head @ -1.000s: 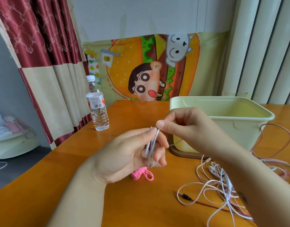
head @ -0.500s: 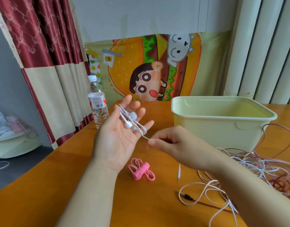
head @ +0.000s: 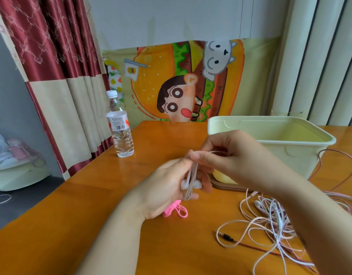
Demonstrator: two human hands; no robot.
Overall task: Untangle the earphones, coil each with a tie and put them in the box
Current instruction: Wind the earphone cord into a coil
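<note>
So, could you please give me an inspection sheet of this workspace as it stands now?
Surface: orange wooden table.
Job's things: white earphone partly coiled; box open, upright; pink ties lying on table.
Clutter: water bottle, upright, far left.
Hands: left hand holds the coil round its fingers; right hand pinches its cable.
Cables: tangle of white and pink earphones loose at right; jack plug on table.
Surroundings: red curtain left; cartoon cloth behind table.
</note>
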